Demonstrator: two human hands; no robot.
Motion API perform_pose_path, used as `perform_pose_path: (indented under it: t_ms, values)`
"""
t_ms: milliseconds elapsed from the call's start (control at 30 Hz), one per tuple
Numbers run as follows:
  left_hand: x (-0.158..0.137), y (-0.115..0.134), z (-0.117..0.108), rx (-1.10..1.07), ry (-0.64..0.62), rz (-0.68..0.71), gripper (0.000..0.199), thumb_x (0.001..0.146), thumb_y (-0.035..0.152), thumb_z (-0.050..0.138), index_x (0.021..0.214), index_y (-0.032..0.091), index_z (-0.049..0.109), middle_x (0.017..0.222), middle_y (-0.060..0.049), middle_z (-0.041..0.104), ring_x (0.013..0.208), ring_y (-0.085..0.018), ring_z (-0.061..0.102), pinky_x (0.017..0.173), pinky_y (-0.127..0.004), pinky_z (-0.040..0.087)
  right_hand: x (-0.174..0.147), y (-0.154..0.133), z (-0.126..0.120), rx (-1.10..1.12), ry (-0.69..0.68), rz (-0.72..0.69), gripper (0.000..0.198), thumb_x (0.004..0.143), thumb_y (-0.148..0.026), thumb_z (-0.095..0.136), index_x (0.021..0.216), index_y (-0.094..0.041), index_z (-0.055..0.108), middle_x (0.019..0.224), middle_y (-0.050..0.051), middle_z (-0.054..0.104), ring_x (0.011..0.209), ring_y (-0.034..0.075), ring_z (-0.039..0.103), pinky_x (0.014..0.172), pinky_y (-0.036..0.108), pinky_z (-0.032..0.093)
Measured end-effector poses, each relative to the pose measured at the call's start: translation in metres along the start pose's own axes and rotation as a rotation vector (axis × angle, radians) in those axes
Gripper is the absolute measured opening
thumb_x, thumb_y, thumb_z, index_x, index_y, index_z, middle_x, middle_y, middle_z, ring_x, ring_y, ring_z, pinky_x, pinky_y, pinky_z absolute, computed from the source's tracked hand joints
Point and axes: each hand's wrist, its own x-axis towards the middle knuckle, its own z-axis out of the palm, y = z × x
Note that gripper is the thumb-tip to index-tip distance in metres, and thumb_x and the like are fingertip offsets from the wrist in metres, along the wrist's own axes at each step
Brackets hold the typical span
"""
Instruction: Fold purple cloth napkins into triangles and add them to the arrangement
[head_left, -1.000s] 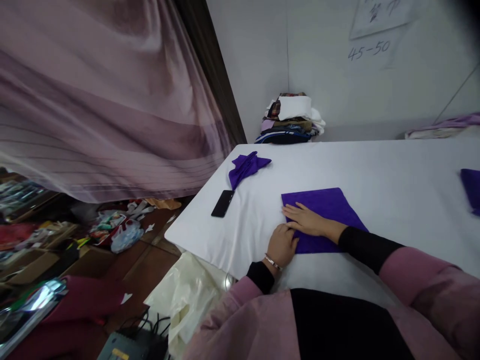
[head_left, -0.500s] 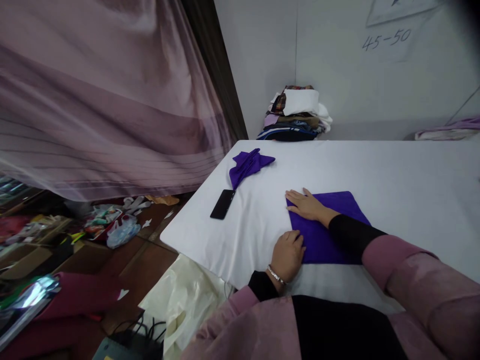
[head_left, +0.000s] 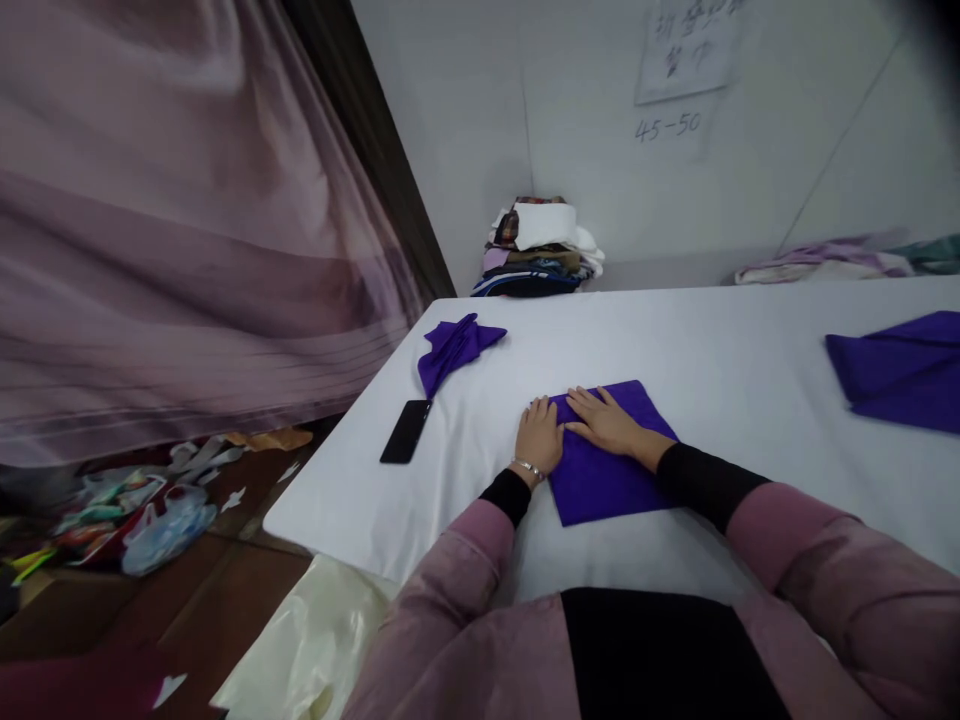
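Observation:
A folded purple cloth lies flat on the white-covered table in front of me. My left hand rests on the cloth's left edge, fingers stretched forward, a bracelet at the wrist. Just right of it, my right hand lies on the upper part of the same cloth, palm down with its fingers spread. The two hands are close together. Farther back on the left is a bunched purple cloth, its lower tip at a black phone.
Another purple cloth lies on the table at the right. Behind the table's far edge stands a pile of folded clothes. A pink curtain hangs at the left, above plastic bags on the floor.
My left hand has moved from the cloth's lower left edge up to its upper left corner and flattened out. The view has turned right, bringing the cloth at the right into sight.

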Motion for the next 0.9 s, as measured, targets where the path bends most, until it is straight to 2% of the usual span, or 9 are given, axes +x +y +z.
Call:
perform_pose_path:
  t_ms: [167, 500, 567, 633, 700, 767, 833, 900]
  values:
    - [0.012, 0.000, 0.021, 0.098, -0.081, -0.050, 0.059, 0.093, 0.044, 0.033, 0.135, 0.004, 0.038, 0.145, -0.019, 0.035, 0.136, -0.029, 0.027, 0.110, -0.044, 0.025, -0.006, 0.019, 0.000, 0.008, -0.020, 0.042, 0.066, 0.091, -0.059, 0.024, 0.140, -0.017, 0.038, 0.146, 0.014, 0.035, 0.136, 0.026, 0.025, 0.109, 0.051, 0.018]
    - [0.010, -0.001, 0.022, 0.102, -0.106, -0.065, 0.057, 0.093, 0.044, 0.028, 0.138, 0.009, 0.035, 0.148, -0.015, 0.031, 0.138, -0.026, 0.022, 0.111, -0.044, 0.022, -0.041, 0.085, -0.021, 0.028, -0.054, 0.370, 0.060, 0.091, -0.055, 0.024, 0.140, -0.021, 0.037, 0.148, 0.010, 0.032, 0.136, 0.027, 0.024, 0.108, 0.057, 0.014]
    - [0.012, -0.001, 0.021, 0.086, -0.116, -0.076, 0.057, 0.093, 0.044, 0.029, 0.138, 0.009, 0.035, 0.148, -0.015, 0.030, 0.138, -0.026, 0.022, 0.112, -0.044, 0.021, -0.049, 0.090, -0.030, 0.121, -0.042, 0.418, 0.058, 0.092, -0.053, 0.023, 0.137, -0.021, 0.041, 0.146, 0.010, 0.035, 0.136, 0.027, 0.026, 0.108, 0.057, 0.016]
    - [0.016, -0.003, 0.017, 0.053, -0.143, -0.089, 0.057, 0.093, 0.043, 0.031, 0.138, 0.009, 0.035, 0.148, -0.015, 0.030, 0.138, -0.026, 0.021, 0.112, -0.044, 0.020, -0.061, 0.092, -0.041, 0.261, 0.037, 0.501, 0.057, 0.092, -0.051, 0.024, 0.134, -0.019, 0.045, 0.143, 0.011, 0.040, 0.134, 0.027, 0.030, 0.108, 0.053, 0.022]
    - [0.018, -0.002, 0.010, 0.005, -0.167, -0.119, 0.057, 0.092, 0.043, 0.033, 0.138, 0.008, 0.034, 0.149, -0.015, 0.029, 0.138, -0.026, 0.022, 0.111, -0.044, 0.021, -0.080, 0.092, -0.053, 0.435, 0.154, 0.612, 0.055, 0.091, -0.051, 0.031, 0.130, -0.016, 0.050, 0.138, 0.012, 0.047, 0.128, 0.027, 0.040, 0.106, 0.048, 0.030]
    - [0.015, 0.005, 0.000, -0.031, -0.135, -0.137, 0.056, 0.092, 0.042, 0.034, 0.137, 0.010, 0.035, 0.149, -0.015, 0.029, 0.138, -0.028, 0.022, 0.110, -0.047, 0.023, -0.106, 0.089, -0.064, 0.648, 0.228, 0.706, 0.051, 0.089, -0.050, 0.041, 0.123, -0.015, 0.056, 0.129, 0.012, 0.056, 0.113, 0.027, 0.055, 0.097, 0.044, 0.043]
    - [0.003, 0.021, -0.009, -0.065, -0.064, -0.069, 0.050, 0.092, 0.041, 0.036, 0.133, 0.014, 0.041, 0.146, -0.014, 0.035, 0.136, -0.027, 0.026, 0.109, -0.049, 0.023, -0.134, 0.083, -0.073, 0.838, 0.227, 0.778, 0.042, 0.087, -0.046, 0.048, 0.113, -0.015, 0.062, 0.117, 0.012, 0.064, 0.092, 0.023, 0.065, 0.081, 0.039, 0.053]
    - [-0.016, 0.045, -0.014, -0.118, -0.029, 0.103, 0.042, 0.090, 0.041, 0.042, 0.125, 0.018, 0.049, 0.136, -0.011, 0.047, 0.128, -0.025, 0.037, 0.107, -0.047, 0.025, -0.158, 0.072, -0.079, 0.960, 0.180, 0.852, 0.034, 0.085, -0.040, 0.053, 0.105, -0.014, 0.064, 0.108, 0.013, 0.067, 0.075, 0.019, 0.067, 0.067, 0.033, 0.056]
